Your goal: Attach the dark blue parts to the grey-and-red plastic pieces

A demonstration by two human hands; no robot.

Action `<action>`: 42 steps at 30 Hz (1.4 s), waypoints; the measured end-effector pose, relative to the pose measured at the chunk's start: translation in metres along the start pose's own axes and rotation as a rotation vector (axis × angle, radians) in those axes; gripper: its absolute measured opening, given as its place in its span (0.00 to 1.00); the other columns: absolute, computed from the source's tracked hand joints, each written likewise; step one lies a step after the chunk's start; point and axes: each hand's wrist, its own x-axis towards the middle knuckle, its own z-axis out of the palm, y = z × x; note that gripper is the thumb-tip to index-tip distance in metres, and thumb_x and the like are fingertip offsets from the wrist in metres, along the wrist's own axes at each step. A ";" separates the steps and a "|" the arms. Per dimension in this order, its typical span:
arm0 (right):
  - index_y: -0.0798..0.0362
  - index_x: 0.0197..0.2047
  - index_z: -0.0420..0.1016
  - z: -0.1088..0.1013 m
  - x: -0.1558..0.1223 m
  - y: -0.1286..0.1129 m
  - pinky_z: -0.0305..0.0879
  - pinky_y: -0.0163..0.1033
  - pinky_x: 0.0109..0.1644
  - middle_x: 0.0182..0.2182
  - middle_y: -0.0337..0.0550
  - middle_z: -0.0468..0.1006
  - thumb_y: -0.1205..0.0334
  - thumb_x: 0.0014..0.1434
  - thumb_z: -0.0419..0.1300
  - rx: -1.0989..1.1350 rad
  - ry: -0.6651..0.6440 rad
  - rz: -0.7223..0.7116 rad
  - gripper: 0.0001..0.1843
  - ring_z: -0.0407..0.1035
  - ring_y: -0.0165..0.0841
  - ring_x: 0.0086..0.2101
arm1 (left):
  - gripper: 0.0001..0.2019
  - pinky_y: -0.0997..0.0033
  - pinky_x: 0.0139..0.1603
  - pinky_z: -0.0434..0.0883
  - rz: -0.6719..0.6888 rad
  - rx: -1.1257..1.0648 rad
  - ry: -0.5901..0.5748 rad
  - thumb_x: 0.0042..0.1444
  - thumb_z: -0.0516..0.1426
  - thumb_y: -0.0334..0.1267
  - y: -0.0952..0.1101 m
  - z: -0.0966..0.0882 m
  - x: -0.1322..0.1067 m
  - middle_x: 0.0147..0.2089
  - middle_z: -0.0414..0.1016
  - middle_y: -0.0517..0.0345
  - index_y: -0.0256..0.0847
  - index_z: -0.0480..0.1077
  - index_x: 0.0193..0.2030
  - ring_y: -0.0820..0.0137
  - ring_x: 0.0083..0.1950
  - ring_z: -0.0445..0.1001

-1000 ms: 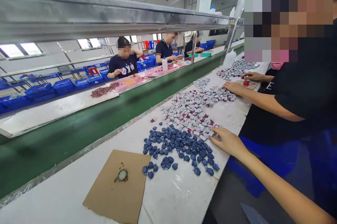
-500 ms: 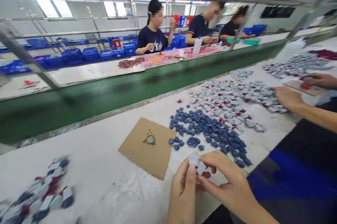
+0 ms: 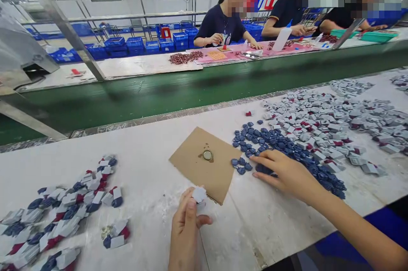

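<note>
My left hand pinches a small white piece near the front edge of the white table. My right hand reaches over the near edge of a pile of dark blue pieces, its fingers curled down onto them. Whether it grips one, I cannot tell. A brown cardboard sheet lies between the hands, with a small round cap on it. Behind the blue pile spreads a heap of white and red pieces.
A heap of mixed blue, white and red pieces lies at the left. A green conveyor belt runs behind the table. Across it, other people sit working at a pink mat, with blue crates behind them.
The view has swung left. My hands, together on the white piece half a second ago, have parted: the left keeps the piece, the right has moved onto the blue pile.
</note>
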 end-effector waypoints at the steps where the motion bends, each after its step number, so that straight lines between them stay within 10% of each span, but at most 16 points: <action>1: 0.51 0.50 0.71 0.000 -0.001 -0.001 0.68 0.39 0.32 0.40 0.48 0.74 0.49 0.60 0.51 -0.010 -0.019 -0.029 0.20 0.69 0.39 0.39 | 0.20 0.78 0.26 0.66 0.013 0.026 0.008 0.45 0.60 0.55 -0.001 -0.001 0.001 0.40 0.70 0.52 0.39 0.76 0.34 0.73 0.32 0.64; 5: 0.53 0.55 0.67 0.004 0.006 -0.013 0.68 0.45 0.43 0.47 0.52 0.71 0.53 0.61 0.51 -0.019 0.005 -0.128 0.22 0.66 0.42 0.45 | 0.22 0.81 0.20 0.56 -0.024 -0.020 -0.031 0.48 0.57 0.56 -0.003 0.003 0.001 0.20 0.59 0.63 0.36 0.75 0.31 0.80 0.20 0.55; 12: 0.51 0.45 0.72 0.012 0.017 -0.011 0.69 0.39 0.35 0.37 0.45 0.76 0.62 0.62 0.47 0.097 -0.006 -0.252 0.15 0.72 0.35 0.34 | 0.20 0.82 0.15 0.55 -0.073 -0.090 -0.094 0.50 0.57 0.53 0.006 -0.006 -0.002 0.16 0.57 0.67 0.35 0.74 0.35 0.81 0.15 0.56; 18: 0.48 0.40 0.72 -0.011 0.019 -0.024 0.69 0.42 0.35 0.35 0.44 0.77 0.61 0.59 0.50 0.172 0.154 -0.120 0.11 0.72 0.38 0.36 | 0.20 0.78 0.18 0.66 -0.062 -0.144 -0.161 0.52 0.57 0.49 0.008 -0.017 0.000 0.32 0.71 0.55 0.42 0.69 0.49 0.71 0.30 0.70; 24: 0.50 0.49 0.70 -0.022 0.034 -0.050 0.69 0.35 0.23 0.34 0.47 0.77 0.59 0.59 0.52 0.481 0.038 0.014 0.15 0.72 0.35 0.29 | 0.25 0.77 0.26 0.72 -0.019 -0.136 -0.062 0.51 0.60 0.42 0.010 -0.014 0.001 0.37 0.74 0.56 0.47 0.61 0.56 0.69 0.37 0.74; 28: 0.51 0.42 0.73 -0.024 0.047 -0.066 0.72 0.36 0.29 0.35 0.46 0.78 0.57 0.56 0.56 0.667 -0.027 0.130 0.11 0.73 0.35 0.31 | 0.16 0.77 0.35 0.73 -0.067 -0.236 -0.002 0.45 0.65 0.37 0.013 -0.014 0.000 0.44 0.76 0.52 0.40 0.70 0.41 0.69 0.42 0.75; 37: 0.49 0.39 0.74 -0.020 0.073 -0.082 0.70 0.36 0.30 0.35 0.45 0.74 0.54 0.56 0.58 0.831 -0.059 0.181 0.11 0.69 0.33 0.31 | 0.09 0.87 0.18 0.60 0.148 -0.118 -0.103 0.49 0.61 0.46 0.009 -0.027 -0.010 0.19 0.65 0.68 0.46 0.74 0.34 0.85 0.16 0.63; 42: 0.51 0.41 0.71 -0.018 0.081 -0.087 0.66 0.35 0.26 0.29 0.43 0.72 0.53 0.56 0.56 0.898 -0.136 0.270 0.13 0.67 0.30 0.25 | 0.12 0.82 0.19 0.66 0.135 -0.205 -0.235 0.48 0.62 0.47 0.013 -0.033 -0.010 0.27 0.72 0.59 0.48 0.72 0.38 0.73 0.26 0.72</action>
